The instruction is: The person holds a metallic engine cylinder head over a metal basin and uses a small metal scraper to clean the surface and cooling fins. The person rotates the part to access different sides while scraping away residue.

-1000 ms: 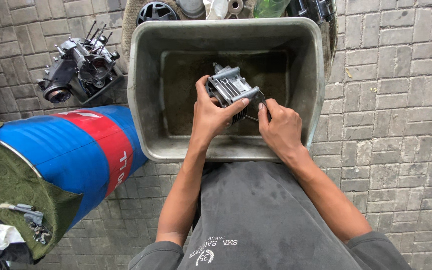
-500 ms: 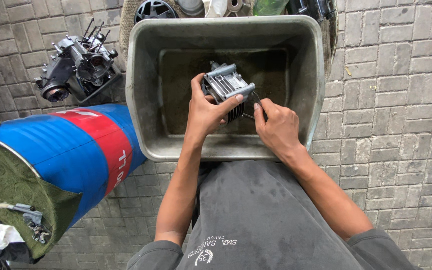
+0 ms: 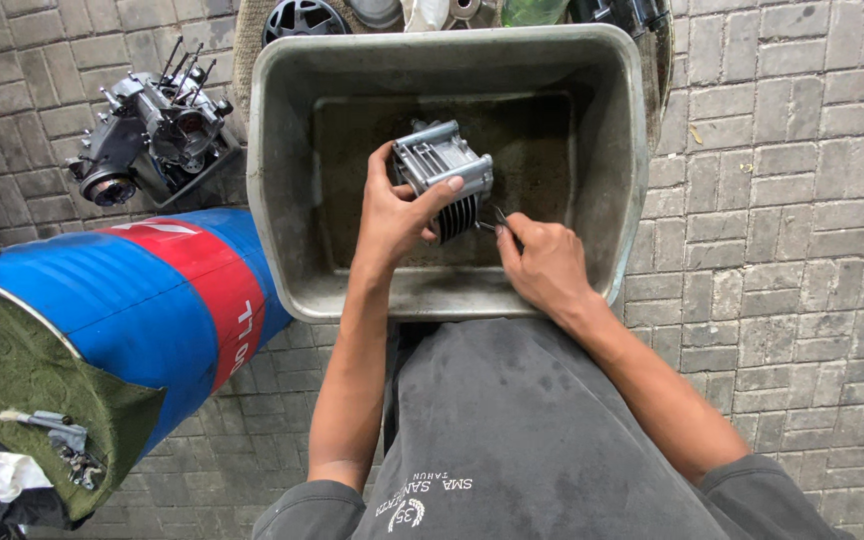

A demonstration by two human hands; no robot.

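Here the left hand (image 3: 392, 215) grips a grey ribbed metal engine block (image 3: 442, 170); the right hand (image 3: 544, 265) pinches a thin metal tool (image 3: 502, 218) beside it, inside the grey plastic tub (image 3: 282, 180).

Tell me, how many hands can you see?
2. The left hand grips the finned metal engine part over the grey tub. The right hand holds a thin tool against that part, beside the left hand.
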